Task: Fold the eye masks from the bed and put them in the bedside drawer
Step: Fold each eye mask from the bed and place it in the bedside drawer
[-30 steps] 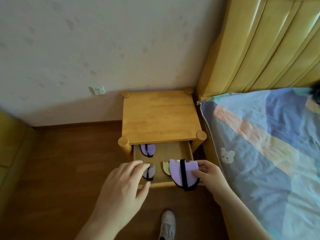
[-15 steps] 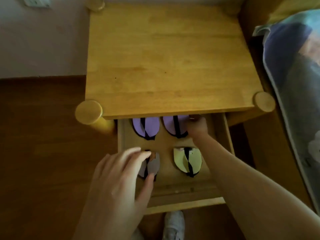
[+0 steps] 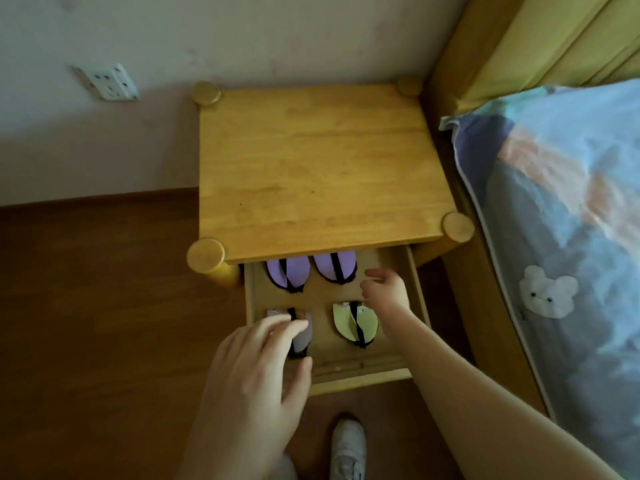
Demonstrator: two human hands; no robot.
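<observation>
Hands first: the right hand point(image 3: 382, 292) has let go and is backing out of the drawer point(image 3: 420, 296), fingers loose and spread, holding nothing. Half a second ago it was tucked right up at the back beside the second purple mask; a second ago it was still carrying that mask in over the drawer front. So the drop is done.

That purple mask point(image 3: 335, 268) now sits folded at about 12 o'clock in the drawer, half under the edge of the tabletop point(image 3: 322, 168), just beside the other purple mask point(image 3: 287, 271) at 11 o'clock. They're close but I can't say if they touch.

The left hand point(image 3: 256, 382) hasn't really budged. Its fingers are relaxed and hover over the grey mask point(image 3: 304, 336) at 7 o'clock; looks like the fingertips rest on it or the drawer front, not a grip, though I can't be sure of contact from this angle. The yellow mask point(image 3: 353, 322) lies at 5 o'clock, partly hidden by the right wrist.

What it means: four folded masks in the drawer, laid out two by two. The bit of bed point(image 3: 554, 202) in view at 3 o'clock shows no masks, but most of it is out of frame, so I can't say if more are waiting. If that's all of them, I'd guess only closing the drawer is left.
</observation>
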